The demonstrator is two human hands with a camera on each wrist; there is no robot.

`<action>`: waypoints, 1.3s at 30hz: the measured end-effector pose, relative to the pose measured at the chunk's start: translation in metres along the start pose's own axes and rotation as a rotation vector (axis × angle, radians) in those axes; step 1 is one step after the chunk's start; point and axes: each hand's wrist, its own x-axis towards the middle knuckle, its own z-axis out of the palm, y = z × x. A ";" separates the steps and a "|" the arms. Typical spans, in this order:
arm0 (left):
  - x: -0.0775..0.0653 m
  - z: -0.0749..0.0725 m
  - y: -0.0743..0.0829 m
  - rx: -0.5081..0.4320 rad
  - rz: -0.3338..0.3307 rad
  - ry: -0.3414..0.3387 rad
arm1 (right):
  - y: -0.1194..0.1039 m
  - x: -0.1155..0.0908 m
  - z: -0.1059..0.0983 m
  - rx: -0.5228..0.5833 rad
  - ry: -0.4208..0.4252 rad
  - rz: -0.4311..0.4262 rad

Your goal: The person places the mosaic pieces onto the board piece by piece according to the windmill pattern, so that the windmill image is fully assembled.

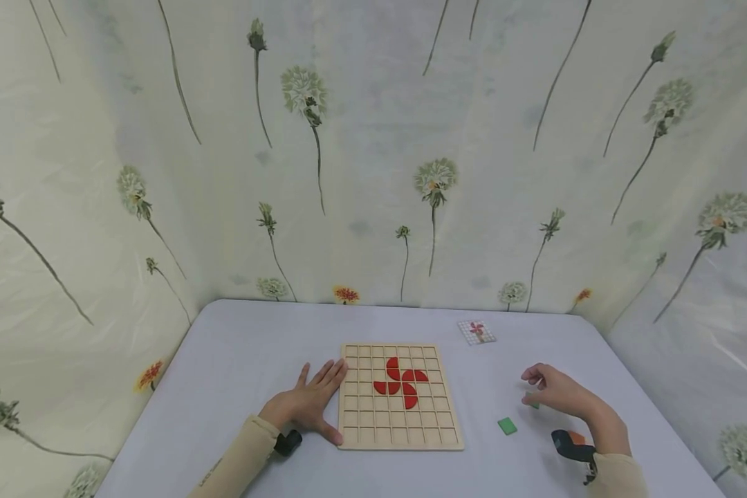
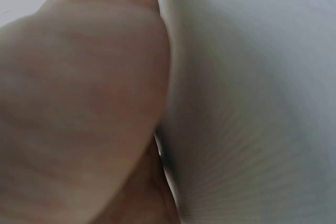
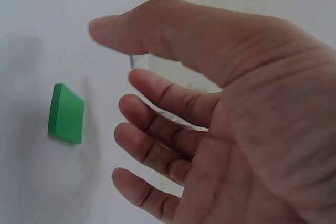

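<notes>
A square wooden grid board [image 1: 401, 436] lies on the table, with several red quarter-round pieces [image 1: 409, 389] set in a pinwheel shape near its middle. My left hand [image 1: 311, 401] rests with spread fingers along the board's left edge, thumb at the near corner. The left wrist view is filled mostly by blurred skin. Off to the board's right, my right hand [image 1: 560, 391] hovers above the table, its fingers loosely bent and holding nothing. A green square tile [image 3: 67, 115] sits just beyond those fingertips. Another green tile [image 1: 507, 425] lies between the board and this hand.
A small card [image 1: 476, 332] with a red pinwheel picture on a grid lies behind the board to the right. Partly hidden by the right wrist strap is an orange piece [image 1: 576, 438]. A flower-printed curtain [image 1: 373, 173] borders the white table [image 1: 261, 332] at the back and sides.
</notes>
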 end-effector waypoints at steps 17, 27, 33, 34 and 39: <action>0.000 0.001 0.000 0.009 -0.001 0.002 | 0.018 0.002 0.006 0.008 -0.017 0.008; 0.002 0.001 -0.001 0.009 -0.012 -0.007 | 0.018 0.005 0.009 -0.013 0.015 -0.005; 0.003 0.002 -0.001 0.000 -0.017 -0.008 | 0.017 0.006 0.009 -0.017 0.023 0.004; 0.003 0.002 -0.001 -0.002 -0.016 -0.009 | 0.016 0.006 0.009 -0.019 0.030 0.009; 0.001 0.001 -0.002 -0.001 -0.010 -0.004 | 0.011 0.008 0.011 -0.031 0.077 0.000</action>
